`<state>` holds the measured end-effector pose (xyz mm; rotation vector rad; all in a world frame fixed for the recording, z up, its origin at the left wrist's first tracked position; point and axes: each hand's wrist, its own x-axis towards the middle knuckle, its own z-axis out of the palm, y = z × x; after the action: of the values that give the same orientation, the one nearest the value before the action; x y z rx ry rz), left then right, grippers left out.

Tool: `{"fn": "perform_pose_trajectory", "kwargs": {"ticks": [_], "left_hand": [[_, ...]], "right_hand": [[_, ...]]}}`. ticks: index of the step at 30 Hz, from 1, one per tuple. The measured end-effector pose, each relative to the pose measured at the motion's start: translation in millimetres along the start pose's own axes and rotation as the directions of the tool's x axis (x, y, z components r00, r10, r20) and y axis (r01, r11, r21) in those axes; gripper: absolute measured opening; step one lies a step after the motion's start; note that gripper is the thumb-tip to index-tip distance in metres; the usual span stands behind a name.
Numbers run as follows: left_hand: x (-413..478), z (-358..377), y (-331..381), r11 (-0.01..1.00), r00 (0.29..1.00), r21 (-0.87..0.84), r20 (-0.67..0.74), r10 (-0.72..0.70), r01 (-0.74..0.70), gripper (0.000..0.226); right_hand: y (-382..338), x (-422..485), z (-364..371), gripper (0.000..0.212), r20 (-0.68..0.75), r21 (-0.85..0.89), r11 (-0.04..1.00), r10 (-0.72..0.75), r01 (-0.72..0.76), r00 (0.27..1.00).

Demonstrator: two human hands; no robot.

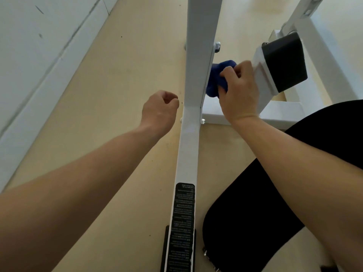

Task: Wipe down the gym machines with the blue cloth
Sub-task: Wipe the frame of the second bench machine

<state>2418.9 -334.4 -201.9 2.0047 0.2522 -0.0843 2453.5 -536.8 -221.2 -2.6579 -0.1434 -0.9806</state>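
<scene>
Beige floor (110, 91) across the whole view, pale wall (29, 55) along the left. Centre: white machine post (198, 65), running near to far, joined partway along to a white cross beam (275, 112) leading off right. Lower right: black pad (245, 222), just beside the post. Upper right: tilted white arm end with black cap (284, 63), above the cross beam. Right hand (238, 95) — fingers and thumb curled round the bunched blue cloth (218, 75) — holding it against the right face of the post, just beyond the joint and left of the black cap. Left hand (159, 112) over the floor just left of the post, fingers curled into a loose fist, holding nothing, apart from the frame. Black printed label (182, 222) on the near stretch of the post — text too small to read. Bolt head (217, 46) on the post's right side, beyond the cloth.
</scene>
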Motion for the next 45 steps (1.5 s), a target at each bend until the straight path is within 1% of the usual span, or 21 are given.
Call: {"fn": "perform_pose_trajectory", "kwargs": {"ticks": [4, 5, 6, 9, 11, 15, 17, 19, 21, 24, 26, 28, 29, 31, 32, 33, 35, 37, 39, 42, 45], "left_hand": [[1, -2, -14, 0.999, 1.000, 0.017, -0.009, -0.029, 0.029, 0.013], [1, -3, -16, 0.999, 0.999, 0.020, -0.012, -0.034, 0.034, 0.012], [2, -4, -18, 0.999, 0.999, 0.021, -0.015, -0.039, 0.040, 0.012], [5, -9, -20, 0.999, 0.998, 0.015, -0.029, -0.050, 0.050, 0.014], [6, -12, -20, 0.998, 0.998, 0.010, -0.037, -0.057, 0.058, 0.015], [4, -11, -16, 0.998, 0.997, 0.011, -0.041, -0.061, 0.062, 0.015], [1, -8, -14, 0.998, 0.998, 0.017, -0.030, -0.055, 0.056, 0.014], [-4, -4, -11, 0.998, 0.999, 0.027, -0.011, -0.049, 0.050, 0.014], [-9, -2, -9, 0.998, 0.999, 0.049, 0.007, -0.040, 0.040, 0.014], [-13, 1, -5, 0.997, 0.999, 0.077, 0.027, -0.024, 0.022, 0.014], [-15, 3, -2, 0.996, 0.999, 0.092, 0.036, -0.016, 0.013, 0.013], [-18, 5, 2, 0.995, 0.999, 0.099, 0.048, -0.009, 0.004, 0.013], [-21, 6, 4, 0.995, 0.999, 0.104, 0.054, -0.001, -0.004, 0.014], [-25, 8, 7, 0.992, 0.997, 0.123, 0.067, 0.024, -0.032, 0.014], [-28, 9, 9, 0.990, 0.997, 0.133, 0.072, 0.037, -0.047, 0.014], [-30, 9, 10, 0.988, 0.996, 0.141, 0.077, 0.046, -0.056, 0.015], [-31, 9, 10, 0.986, 0.995, 0.150, 0.085, 0.055, -0.067, 0.016], [-31, 7, 8, 0.986, 0.995, 0.154, 0.084, 0.058, -0.070, 0.016], [-29, 6, 7, 0.987, 0.996, 0.149, 0.080, 0.050, -0.061, 0.018], [-29, 7, 8, 0.987, 0.997, 0.150, 0.071, 0.040, -0.050, 0.023], [-29, 6, 6, 0.989, 0.996, 0.135, 0.076, 0.047, -0.057, 0.020]], "right_hand": [[6, -20, 11, 0.012, 0.178, -0.011, 1.000, 0.008, -0.006, 0.984], [5, -21, 10, 0.013, 0.185, -0.005, 1.000, 0.019, -0.018, 0.983], [3, -18, 8, 0.014, 0.156, 0.008, 1.000, 0.028, -0.030, 0.987], [0, 0, -7, 0.017, -0.012, 0.064, 0.997, 0.038, -0.038, 0.999], [2, 5, -8, 0.018, -0.022, 0.060, 0.998, 0.016, -0.015, 1.000], [8, -5, -1, 0.017, 0.135, -0.014, 1.000, -0.019, 0.021, 0.991], [9, -8, -1, 0.016, 0.216, -0.064, 0.998, 0.018, -0.004, 0.976], [7, -10, -3, 0.016, 0.254, -0.106, 0.994, 0.060, -0.034, 0.965], [4, -10, -8, 0.015, 0.211, -0.114, 0.992, 0.079, -0.055, 0.974], [9, -8, -27, 0.014, 0.066, -0.147, 0.986, 0.092, -0.082, 0.994], [19, -12, -44, 0.015, 0.063, -0.189, 0.980, 0.075, -0.061, 0.995], [28, -21, -56, 0.017, 0.129, -0.228, 0.973, 0.064, -0.034, 0.989], [32, -27, -60, 0.020, 0.188, -0.252, 0.966, 0.103, -0.053, 0.977], [42, -39, -64, 0.028, 0.278, -0.293, 0.931, 0.299, -0.215, 0.913], [46, -44, -68, 0.030, 0.285, -0.278, 0.906, 0.395, -0.318, 0.873], [48, -47, -70, 0.031, 0.274, -0.228, 0.891, 0.446, -0.393, 0.852], [43, -46, -72, 0.029, 0.209, -0.084, 0.900, 0.435, -0.427, 0.876], [29, -32, -70, 0.028, 0.113, 0.047, 0.919, 0.386, -0.393, 0.916], [15, -16, -66, 0.028, 0.037, 0.112, 0.918, 0.379, -0.381, 0.925], [13, -13, -57, 0.027, 0.053, 0.092, 0.895, 0.434, -0.437, 0.899], [21, -31, -45, 0.026, 0.131, 0.037, 0.872, 0.481, -0.489, 0.867]]}}
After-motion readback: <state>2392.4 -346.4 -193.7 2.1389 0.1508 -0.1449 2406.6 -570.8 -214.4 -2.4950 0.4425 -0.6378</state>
